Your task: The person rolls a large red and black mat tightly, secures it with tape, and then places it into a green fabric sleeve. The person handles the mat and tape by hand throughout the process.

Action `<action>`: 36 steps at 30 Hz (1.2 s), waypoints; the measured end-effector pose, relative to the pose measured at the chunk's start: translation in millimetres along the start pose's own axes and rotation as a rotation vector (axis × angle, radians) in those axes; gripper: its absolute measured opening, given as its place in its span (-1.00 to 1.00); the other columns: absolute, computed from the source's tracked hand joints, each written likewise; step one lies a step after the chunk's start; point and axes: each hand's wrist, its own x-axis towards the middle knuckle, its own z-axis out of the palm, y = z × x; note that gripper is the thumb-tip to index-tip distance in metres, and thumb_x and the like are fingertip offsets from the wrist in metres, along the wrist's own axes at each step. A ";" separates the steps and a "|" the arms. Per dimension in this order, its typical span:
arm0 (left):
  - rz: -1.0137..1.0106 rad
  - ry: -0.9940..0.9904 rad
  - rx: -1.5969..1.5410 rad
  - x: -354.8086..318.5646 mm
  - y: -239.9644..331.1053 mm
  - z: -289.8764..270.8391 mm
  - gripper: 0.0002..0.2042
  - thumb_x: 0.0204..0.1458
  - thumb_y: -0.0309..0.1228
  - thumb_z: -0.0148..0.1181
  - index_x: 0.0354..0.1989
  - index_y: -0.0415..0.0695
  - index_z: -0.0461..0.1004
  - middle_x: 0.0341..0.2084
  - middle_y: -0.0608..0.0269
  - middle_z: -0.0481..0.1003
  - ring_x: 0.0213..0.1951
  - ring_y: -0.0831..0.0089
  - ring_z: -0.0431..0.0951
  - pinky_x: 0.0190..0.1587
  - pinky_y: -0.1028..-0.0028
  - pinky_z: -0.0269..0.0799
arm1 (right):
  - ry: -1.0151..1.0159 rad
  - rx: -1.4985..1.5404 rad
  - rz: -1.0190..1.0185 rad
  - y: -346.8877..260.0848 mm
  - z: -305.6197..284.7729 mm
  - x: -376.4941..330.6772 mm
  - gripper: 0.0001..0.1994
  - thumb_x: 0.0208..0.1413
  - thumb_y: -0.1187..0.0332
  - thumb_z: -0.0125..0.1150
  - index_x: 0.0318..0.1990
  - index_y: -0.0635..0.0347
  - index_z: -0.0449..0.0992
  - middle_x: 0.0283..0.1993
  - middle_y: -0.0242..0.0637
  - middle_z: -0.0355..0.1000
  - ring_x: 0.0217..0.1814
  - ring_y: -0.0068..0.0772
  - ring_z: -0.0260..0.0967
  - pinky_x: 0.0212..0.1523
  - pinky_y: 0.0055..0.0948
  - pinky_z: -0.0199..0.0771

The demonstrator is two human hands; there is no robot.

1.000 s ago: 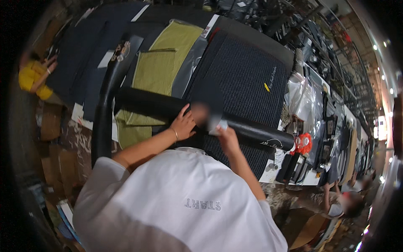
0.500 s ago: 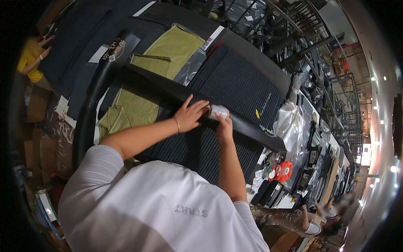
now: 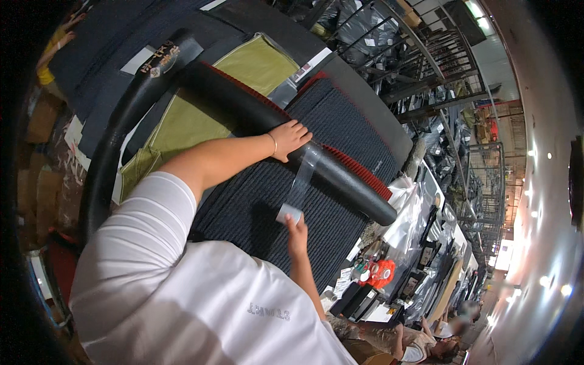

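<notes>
Left hand (image 3: 289,139) flat on smooth black roll (image 3: 286,143); right hand (image 3: 296,228) fingers pinching glossy clear tape (image 3: 302,176).

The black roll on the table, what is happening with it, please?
A person in a white shirt is taping a rolled black mat that lies across a dark ribbed mat on the table. The left hand presses down on the roll, where a strip of clear tape is stuck. The right hand holds the tape roll and pulls the strip out toward the body. The strip is stretched and not yet cut. A red tape dispenser lies at the table's edge.
</notes>
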 end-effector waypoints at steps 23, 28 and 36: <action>-0.078 0.297 -0.575 -13.0 21.7 2.4 0.08 -0.10 -0.65 0.18 0.61 -0.05 -0.33 0.61 0.17 -0.33 0.61 0.15 -0.31 0.58 -0.05 -0.48 | 0.065 -0.071 -0.476 -136.1 -22.8 189.5 -0.78 0.09 0.35 0.41 -0.16 0.27 0.68 0.51 -0.21 -0.02 0.31 -0.28 0.32 0.28 -0.30 0.36; 0.031 0.298 -0.509 36.4 -7.7 -16.6 0.23 -0.17 -0.30 0.50 0.61 -0.07 -0.34 0.56 0.02 -0.06 0.58 0.17 -0.10 0.57 -0.01 -0.23 | -0.158 0.175 -0.249 -150.0 -22.3 190.1 -0.76 0.20 0.34 0.32 -0.13 0.36 0.68 0.30 -0.25 0.41 0.21 -0.39 0.44 0.25 -0.35 0.39; 0.096 0.062 -0.086 91.1 -25.8 -29.0 0.24 -0.39 0.01 0.64 0.58 0.44 -0.02 0.53 0.46 0.09 0.49 0.13 0.14 0.47 -0.06 0.03 | -0.035 0.073 -0.237 -10.0 18.0 -6.1 -0.70 0.22 0.12 0.36 -0.18 0.20 0.64 -0.16 -0.32 0.62 -0.17 -0.48 0.50 0.00 -0.40 0.45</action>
